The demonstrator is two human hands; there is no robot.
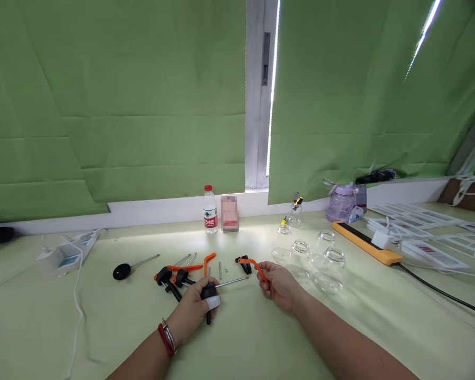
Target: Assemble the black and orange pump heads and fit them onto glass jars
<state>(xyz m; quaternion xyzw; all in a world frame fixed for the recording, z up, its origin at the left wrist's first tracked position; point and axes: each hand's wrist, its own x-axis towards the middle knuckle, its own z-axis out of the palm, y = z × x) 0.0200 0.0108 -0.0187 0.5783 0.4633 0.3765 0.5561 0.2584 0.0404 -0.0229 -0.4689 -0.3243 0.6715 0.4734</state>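
Note:
My left hand (pixel 200 306), with white tape round its thumb, is closed on a black round-headed piece with a thin metal rod (pixel 233 282). The rod points right, and a black leg shows below my fingers. In my right hand (pixel 279 285) an orange bent lever (pixel 254 263) is pinched, its free end pointing left. Behind it lies a small black part (pixel 245 264). Left of my left hand are black clamp-like pieces (pixel 170 282) with rods and orange levers. Another orange lever (pixel 209 258) and a metal pin (pixel 220 270) lie just beyond it.
Several clear glass jars (pixel 328 272) stand to the right. Behind are a water bottle (pixel 210 214), a pink box (pixel 230 214) and a purple jug (pixel 340 203). Right lies an orange power strip (pixel 366 243); left, a black disc with a rod (pixel 122 271) and white cables (pixel 77 301).

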